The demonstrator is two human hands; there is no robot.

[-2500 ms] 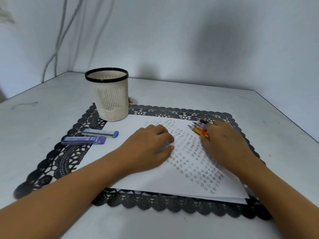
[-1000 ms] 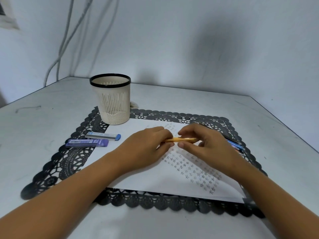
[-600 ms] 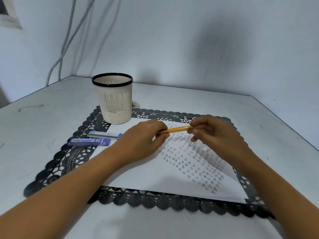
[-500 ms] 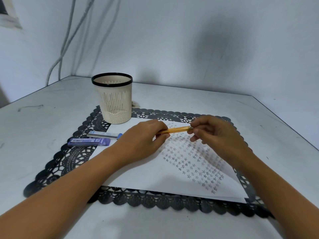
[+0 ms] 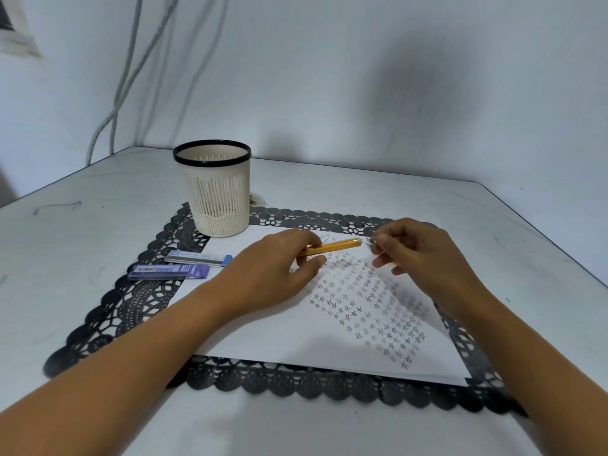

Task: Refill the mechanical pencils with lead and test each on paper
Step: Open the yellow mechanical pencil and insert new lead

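Over the paper (image 5: 296,337), my left hand (image 5: 279,268) grips 1 orange pencil (image 5: 335,246) level; my right hand (image 5: 418,255) pinches its cap (image 5: 370,240) just clear, likely to admit lead.

1 pencil (image 5: 332,246), 2 lead cases (image 5: 168,272), 1 cup (image 5: 217,192)

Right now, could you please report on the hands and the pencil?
Left hand grips orange pencil above paper. Right hand pinches small piece just off its end. Two lead cases on the mat, untouched; nothing blocking.
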